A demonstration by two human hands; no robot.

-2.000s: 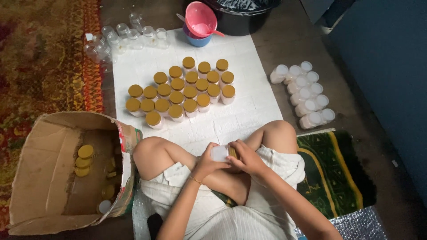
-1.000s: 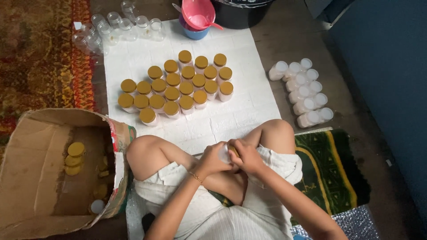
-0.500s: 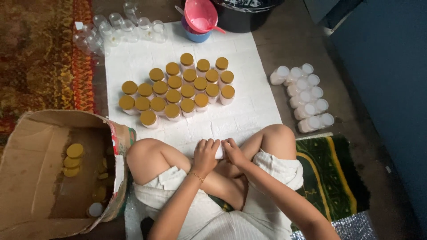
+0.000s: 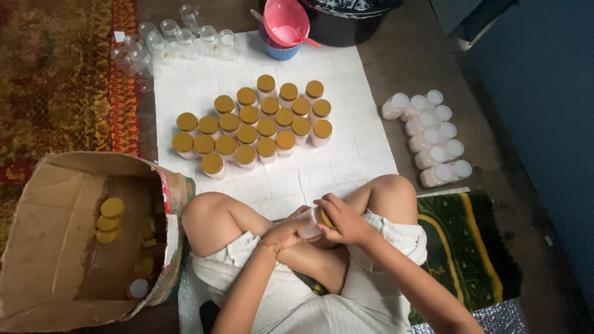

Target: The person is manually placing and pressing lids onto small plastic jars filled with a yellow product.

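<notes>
I sit cross-legged and hold a small white jar [image 4: 309, 224] sideways over my lap. My left hand [image 4: 288, 231] grips the jar's body. My right hand [image 4: 341, 219] is closed over a gold lid [image 4: 325, 218] at the jar's mouth. In front of my knees, several white jars with gold lids [image 4: 257, 127] stand in rows on a white sheet [image 4: 346, 161].
An open cardboard box [image 4: 62, 241] at my left holds loose gold lids [image 4: 108, 219]. Several filled white jars without lids [image 4: 430, 139] stand on the floor at right. Empty clear jars [image 4: 170, 37] sit at the sheet's far left. A pink scoop in a blue cup [image 4: 283, 28] stands beside a black bucket [image 4: 352, 15].
The camera view has shifted slightly. My hands have stayed together over my lap, turning the jar and lid; the jar now lies more sideways with the lid under my right fingers.
</notes>
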